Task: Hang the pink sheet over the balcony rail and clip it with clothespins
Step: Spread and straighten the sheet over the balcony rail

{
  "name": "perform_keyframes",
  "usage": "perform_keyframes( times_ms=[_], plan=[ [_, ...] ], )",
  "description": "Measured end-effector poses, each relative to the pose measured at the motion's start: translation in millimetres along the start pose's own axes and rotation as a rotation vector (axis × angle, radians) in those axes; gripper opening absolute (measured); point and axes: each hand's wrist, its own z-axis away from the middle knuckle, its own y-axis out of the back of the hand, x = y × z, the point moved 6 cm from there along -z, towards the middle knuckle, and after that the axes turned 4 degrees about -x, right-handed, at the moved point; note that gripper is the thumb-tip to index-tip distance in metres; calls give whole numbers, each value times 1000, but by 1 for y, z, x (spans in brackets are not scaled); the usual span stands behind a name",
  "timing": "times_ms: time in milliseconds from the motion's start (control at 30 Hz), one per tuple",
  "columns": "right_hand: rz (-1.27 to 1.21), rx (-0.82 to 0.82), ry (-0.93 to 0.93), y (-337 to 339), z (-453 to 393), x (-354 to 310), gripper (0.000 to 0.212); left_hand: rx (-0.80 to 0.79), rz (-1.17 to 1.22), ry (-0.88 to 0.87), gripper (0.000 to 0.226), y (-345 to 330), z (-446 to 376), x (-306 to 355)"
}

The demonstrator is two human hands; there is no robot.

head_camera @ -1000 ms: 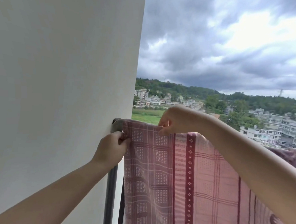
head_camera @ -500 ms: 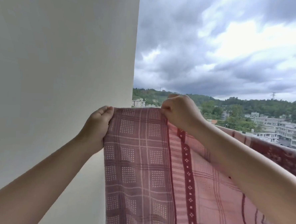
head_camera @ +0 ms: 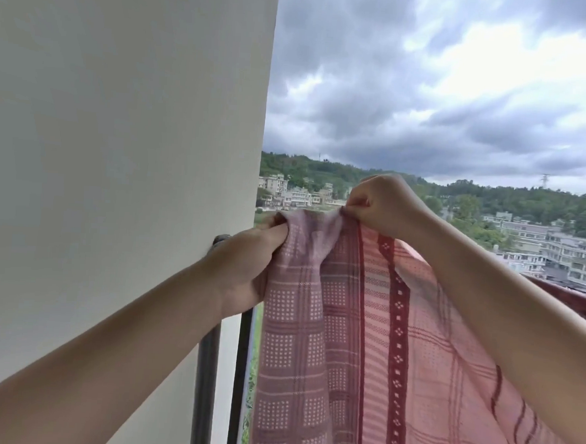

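Both forearms reach forward and upward. The left hand (head_camera: 248,253) has its grip closed around the top corner of the pink checked cotton sheet with dark red patterned stripes (head_camera: 340,327), beside the cream wall (head_camera: 118,142). The right hand (head_camera: 381,206) pinches the bunched top edge. The sheet hangs down in front of the dark metal balcony rail posts (head_camera: 207,371).
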Motion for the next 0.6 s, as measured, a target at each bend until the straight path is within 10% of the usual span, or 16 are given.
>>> perform_keyframes(
  times_ms=[300, 600],
  plan=[
    [-7, 37, -47, 3, -3, -15, 18, 873, -13, -229, 32, 128, -1, 34],
    [197, -87, -186, -21, -47, -10, 24, 872, -1208, -358, 7, 118, -50, 99]
  ],
)
